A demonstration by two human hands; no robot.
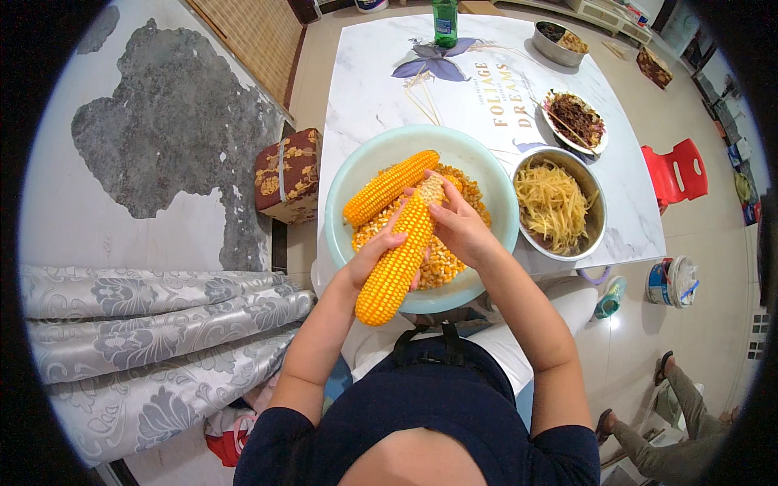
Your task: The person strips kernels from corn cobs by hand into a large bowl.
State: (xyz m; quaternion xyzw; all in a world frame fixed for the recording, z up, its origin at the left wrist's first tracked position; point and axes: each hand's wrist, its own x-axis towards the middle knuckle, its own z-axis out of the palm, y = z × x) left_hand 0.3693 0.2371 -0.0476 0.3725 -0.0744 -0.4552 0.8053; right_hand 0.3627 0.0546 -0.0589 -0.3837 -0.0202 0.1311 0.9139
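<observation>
A large yellow corn cob [398, 261] lies slantwise in both my hands, above a pale green plastic basin [340, 243]. Its far end is stripped of kernels and shows the bare, pale core. My left hand [380, 246] wraps around the cob's middle from the left and below. With thumb and fingers, my right hand [453, 212] grips the cob near the stripped end. Inside the basin, a second corn cob [389, 188] with its kernels on rests on loose corn kernels [440, 267]. Another piece of corn is partly hidden behind my right fingers.
Right of the basin stands a metal bowl of shredded potato-like food [556, 206]. Beyond are a plate of dark food [574, 121] with chopsticks, a metal container [556, 45] and a green glass bottle [445, 24]. A red chair [674, 173] and another person's legs [687, 419] are at right.
</observation>
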